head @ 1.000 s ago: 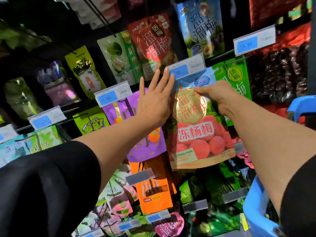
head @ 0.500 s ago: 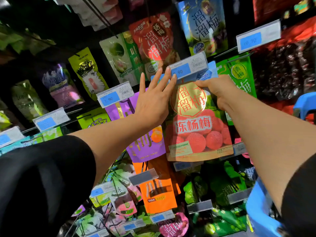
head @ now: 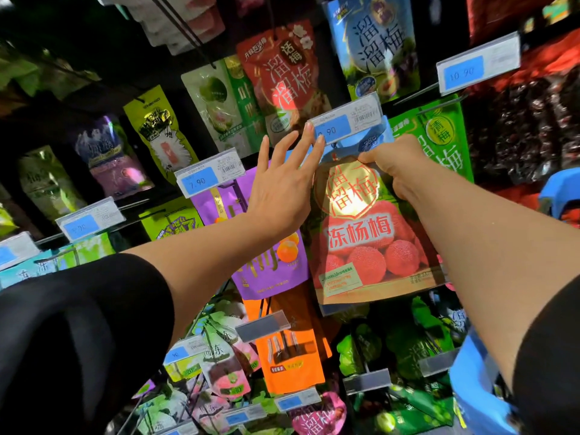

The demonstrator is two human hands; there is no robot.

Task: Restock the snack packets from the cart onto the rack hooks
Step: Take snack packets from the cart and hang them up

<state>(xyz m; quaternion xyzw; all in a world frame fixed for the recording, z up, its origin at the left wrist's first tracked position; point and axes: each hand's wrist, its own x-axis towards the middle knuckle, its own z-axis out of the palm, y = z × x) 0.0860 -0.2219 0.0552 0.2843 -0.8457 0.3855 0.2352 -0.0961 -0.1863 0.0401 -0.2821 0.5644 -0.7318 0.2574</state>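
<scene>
Two hands up at the rack. The right hand [head: 395, 164] pinches the top edge of the red bayberry packet [head: 367, 233], fingers curled over it just under the price tag [head: 348, 122]. The left hand [head: 282, 186] is spread flat, fingers straight, fingertips [head: 319, 140] touching the tag's lower left corner; it holds nothing. The packet hangs in front of the rack, between the purple packet [head: 266, 274] and the green packet [head: 439, 136].

Judgement: the hanging hole is being fed onto the hook, which is hidden behind the tag. To do it well, lift the tag clear with the left fingertips, keep the packet top level, then slide it straight back before letting go.
</scene>
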